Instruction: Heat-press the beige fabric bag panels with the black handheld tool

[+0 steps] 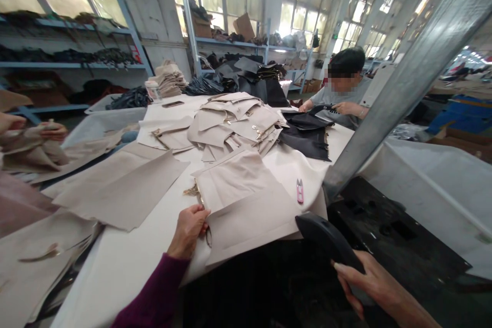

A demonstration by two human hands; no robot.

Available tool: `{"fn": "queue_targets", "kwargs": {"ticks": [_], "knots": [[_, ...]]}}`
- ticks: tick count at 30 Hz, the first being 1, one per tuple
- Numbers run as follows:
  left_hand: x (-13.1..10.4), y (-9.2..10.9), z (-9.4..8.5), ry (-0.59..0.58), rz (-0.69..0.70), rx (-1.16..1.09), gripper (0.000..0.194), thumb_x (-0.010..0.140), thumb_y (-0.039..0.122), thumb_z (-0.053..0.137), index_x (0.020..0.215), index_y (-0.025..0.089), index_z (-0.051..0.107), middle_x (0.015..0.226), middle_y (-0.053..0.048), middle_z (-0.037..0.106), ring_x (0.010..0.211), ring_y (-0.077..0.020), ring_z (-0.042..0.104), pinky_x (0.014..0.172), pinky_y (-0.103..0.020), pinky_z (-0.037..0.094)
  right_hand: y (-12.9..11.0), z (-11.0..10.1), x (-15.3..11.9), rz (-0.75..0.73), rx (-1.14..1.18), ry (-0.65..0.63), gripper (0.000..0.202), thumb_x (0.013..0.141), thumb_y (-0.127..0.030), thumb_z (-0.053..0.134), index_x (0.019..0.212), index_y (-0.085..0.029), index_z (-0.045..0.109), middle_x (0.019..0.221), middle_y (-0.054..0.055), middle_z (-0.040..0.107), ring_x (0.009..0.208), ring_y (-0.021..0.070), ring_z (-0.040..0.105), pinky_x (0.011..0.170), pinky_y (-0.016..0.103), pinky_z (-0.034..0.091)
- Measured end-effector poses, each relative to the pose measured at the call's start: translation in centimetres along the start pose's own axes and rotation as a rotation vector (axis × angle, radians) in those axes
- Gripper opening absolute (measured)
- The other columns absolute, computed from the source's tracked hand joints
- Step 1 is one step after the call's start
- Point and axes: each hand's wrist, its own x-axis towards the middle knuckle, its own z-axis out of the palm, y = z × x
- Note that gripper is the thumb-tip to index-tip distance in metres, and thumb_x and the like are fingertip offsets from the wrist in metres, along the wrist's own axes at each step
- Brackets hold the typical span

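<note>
In front of me lies a flat beige fabric panel (pixel 249 212) with a zipper (pixel 200 190) along its left edge. My left hand (pixel 191 228) pinches that edge near its lower left corner, fingers closed. In my right hand (pixel 363 274) is a black curved hand-held tool (pixel 328 233), its tip close to the panel's right edge. Whether the tip touches the fabric I cannot tell. Pink thread snips (pixel 300 191) rest on the white table (pixel 126 261), right of the panel.
Beyond the panel is a heap of beige pieces (pixel 230 123), with black pieces (pixel 307 136) beside it. A slanted metal post (pixel 392 87) rises at right. A co-worker (pixel 342 95) sits across the table; another person's hands (pixel 54 130) hold beige fabric at left.
</note>
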Motion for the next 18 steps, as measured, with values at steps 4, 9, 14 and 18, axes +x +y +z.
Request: {"fn": "queue_targets", "kwargs": {"ticks": [4,9,14,18], "knots": [[0.1,0.2,-0.1,-0.017,-0.016,0.000,0.022,0.053,0.032,0.063,0.056,0.019,0.046,0.037,0.010,0.041,0.032,-0.0059,0.037,0.032,-0.015,0.025,0.6,-1.3,-1.4,-0.001,-0.043,0.065,0.042,0.082,-0.051,0.053,0.057,-0.017,0.050,0.037,-0.003,0.049,0.034,0.0109,0.048,0.041,0.022,0.043],[0.4,0.7,-0.4,-0.125,-0.056,0.024,0.030,0.053,0.040,0.067,0.054,0.017,0.048,0.037,0.006,0.046,0.034,-0.0073,0.041,0.033,-0.016,0.028,-0.9,-1.3,0.0,-0.058,-0.003,-0.012,0.033,0.083,-0.046,0.054,0.068,-0.017,0.052,0.041,-0.004,0.053,0.034,0.0101,0.048,0.040,0.020,0.040],[0.9,0.5,-0.8,-0.201,-0.070,0.056,0.032,0.057,0.043,0.067,0.056,0.018,0.047,0.036,0.006,0.047,0.031,-0.0062,0.039,0.033,-0.015,0.026,-3.7,0.3,5.0,-0.073,0.027,-0.125,0.035,0.082,-0.044,0.054,0.062,-0.016,0.053,0.040,-0.005,0.051,0.033,0.0088,0.047,0.036,0.018,0.039],[0.9,0.2,-0.9,-0.205,-0.029,0.019,0.029,0.061,0.038,0.064,0.055,0.019,0.044,0.036,0.008,0.043,0.030,-0.0051,0.038,0.032,-0.015,0.024,-5.2,1.4,8.7,-0.016,0.025,-0.136,0.037,0.079,-0.047,0.057,0.060,-0.016,0.054,0.038,-0.004,0.051,0.031,0.0086,0.046,0.034,0.018,0.039]]}}
